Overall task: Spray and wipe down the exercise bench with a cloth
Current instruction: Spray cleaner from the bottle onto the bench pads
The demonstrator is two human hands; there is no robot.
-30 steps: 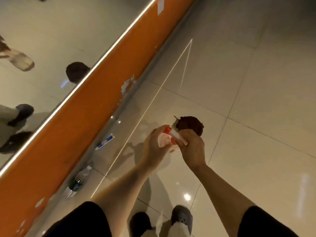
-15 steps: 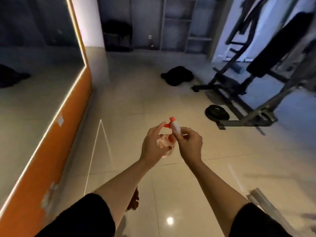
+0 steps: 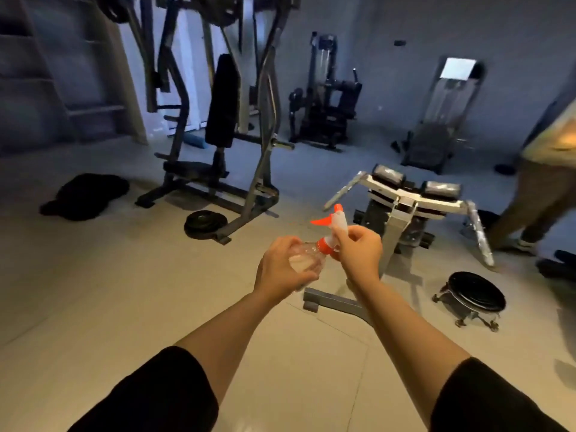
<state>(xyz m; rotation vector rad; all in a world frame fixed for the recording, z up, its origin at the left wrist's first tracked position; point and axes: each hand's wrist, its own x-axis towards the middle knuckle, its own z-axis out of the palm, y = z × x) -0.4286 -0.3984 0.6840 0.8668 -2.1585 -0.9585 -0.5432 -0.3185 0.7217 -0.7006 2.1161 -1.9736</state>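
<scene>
Spray bottle [image 3: 307, 260] near bench [image 3: 402, 210]

no readable text, no labels, brands, numbers or signs legible anywhere in view

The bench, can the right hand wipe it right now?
Probably not yet. The right hand is busy gripping the sprayer head, no cloth shows, and the bench stands farther off across bare floor.

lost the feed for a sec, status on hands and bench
Left hand grips spray bottle, right hand pinches sprayer head. Bench ahead, unsprayed. No cloth seen. Person beside bench.
</scene>
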